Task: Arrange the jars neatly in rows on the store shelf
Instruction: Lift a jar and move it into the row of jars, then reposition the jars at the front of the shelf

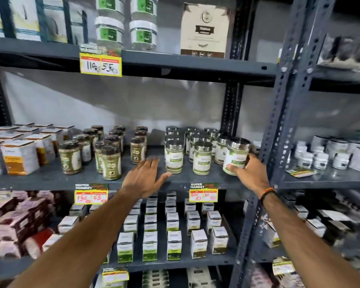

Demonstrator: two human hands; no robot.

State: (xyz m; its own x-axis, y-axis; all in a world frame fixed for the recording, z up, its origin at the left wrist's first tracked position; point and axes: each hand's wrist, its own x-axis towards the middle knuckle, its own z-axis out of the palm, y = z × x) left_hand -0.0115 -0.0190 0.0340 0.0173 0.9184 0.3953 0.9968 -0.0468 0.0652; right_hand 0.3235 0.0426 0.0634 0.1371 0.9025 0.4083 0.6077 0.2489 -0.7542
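Observation:
On the middle shelf [50,177] several silver-lidded jars with green-white labels stand in rows; the front ones are a jar [174,156] and a jar [202,157]. My right hand [250,173] grips one more such jar [235,155], tilted left, at the shelf's right end just above the board. My left hand [147,177] hovers flat with fingers spread over the shelf's front edge, left of the front jar, holding nothing. Dark-lidded brown jars [110,162] stand in loose rows further left.
Orange-white boxes [19,156] fill the shelf's left end. A perforated steel upright [279,125] stands right beside the held jar. Price tags [203,193] hang on the shelf edge. Small white boxes [174,244] fill the shelf below; tubs and a carton sit above.

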